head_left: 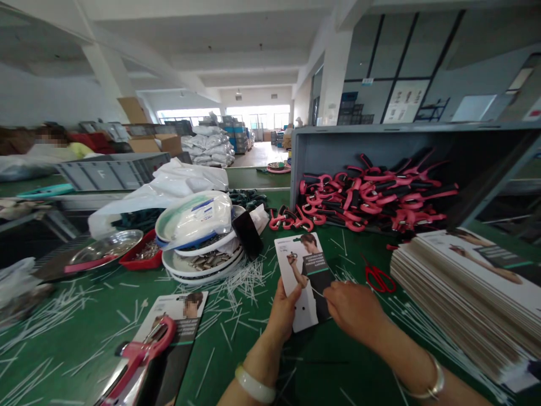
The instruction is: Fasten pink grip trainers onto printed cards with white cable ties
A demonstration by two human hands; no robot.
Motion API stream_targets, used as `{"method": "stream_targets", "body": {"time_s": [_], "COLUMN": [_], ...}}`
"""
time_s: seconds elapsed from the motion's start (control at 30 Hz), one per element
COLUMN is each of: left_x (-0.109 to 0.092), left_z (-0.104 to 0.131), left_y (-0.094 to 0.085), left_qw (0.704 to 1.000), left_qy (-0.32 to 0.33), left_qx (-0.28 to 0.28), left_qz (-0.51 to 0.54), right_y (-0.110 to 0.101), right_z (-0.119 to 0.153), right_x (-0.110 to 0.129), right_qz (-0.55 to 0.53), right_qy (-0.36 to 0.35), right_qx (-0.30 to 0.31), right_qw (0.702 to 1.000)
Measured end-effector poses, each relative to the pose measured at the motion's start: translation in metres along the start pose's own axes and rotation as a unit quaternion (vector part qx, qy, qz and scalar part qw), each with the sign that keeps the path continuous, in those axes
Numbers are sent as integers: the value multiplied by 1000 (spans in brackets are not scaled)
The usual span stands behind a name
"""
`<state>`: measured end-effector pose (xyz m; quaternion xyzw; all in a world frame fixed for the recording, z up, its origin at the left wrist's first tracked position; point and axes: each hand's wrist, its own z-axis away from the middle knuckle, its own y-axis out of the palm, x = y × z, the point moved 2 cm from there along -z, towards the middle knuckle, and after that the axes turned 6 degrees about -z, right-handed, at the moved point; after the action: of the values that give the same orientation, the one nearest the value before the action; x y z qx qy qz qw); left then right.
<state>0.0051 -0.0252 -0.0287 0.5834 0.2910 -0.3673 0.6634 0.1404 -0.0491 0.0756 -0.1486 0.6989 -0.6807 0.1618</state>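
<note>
My left hand (283,309) grips a printed backing card (306,310) by its left edge, thumb on the front. The card is tilted up and shows small punched holes. My right hand (353,310) is closed at the card's right edge, pinching a thin white cable tie (318,292) that lies against the card; most of the tie is hidden by the fingers. To the left, a pink-and-black hand grip exerciser (146,352) with a metal spring rests on another card (190,327).
A tall stack of cards (460,316) stands on the right, beside red scissors (380,278) and loose cable ties (426,332). A grey crate (406,131) on its side holds many pink grips (376,194). Stacked white trays (203,276), a phone (248,235) and a red tray (141,262) stand left.
</note>
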Motion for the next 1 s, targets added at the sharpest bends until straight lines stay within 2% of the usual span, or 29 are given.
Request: {"method": "stream_targets", "body": {"time_s": [0.4,0.5,0.67,0.77,0.83,0.87,0.93,0.97,1.0], "left_x": [-5,-5,2,1,-3,-6,-13,-16,-19], "left_z": [4,5,6,3,2,1,2,3,5], "left_y": [4,5,4,-1,-5,-6,-5,-4,-3], "left_qw": [998,998,999,999,999,999,1000,1000,999], "left_qy": [50,59,28,26,8,-3,-18,-19,-18], "left_qx": [-5,1,-2,-35,-48,-45,-22,-7,10], "left_qz": [-27,-24,-23,-26,-19,-11,10,22,33], "right_y": [-8,-8,10,23,26,27,27,29,32], "right_z": [-16,-19,-26,-24,-24,-24,-27,-30,-33], "right_x": [1,2,14,13,-1,-12,-38,-49,-55], "right_qz": [21,16,-21,-105,-199,-254,-367,-426,-490], "right_qy": [17,4,15,3,-2,18,100,139,157], "right_qx": [-16,-22,-35,-40,-65,-94,-162,-173,-144], "right_qw": [1000,1000,999,994,978,963,911,877,845]}}
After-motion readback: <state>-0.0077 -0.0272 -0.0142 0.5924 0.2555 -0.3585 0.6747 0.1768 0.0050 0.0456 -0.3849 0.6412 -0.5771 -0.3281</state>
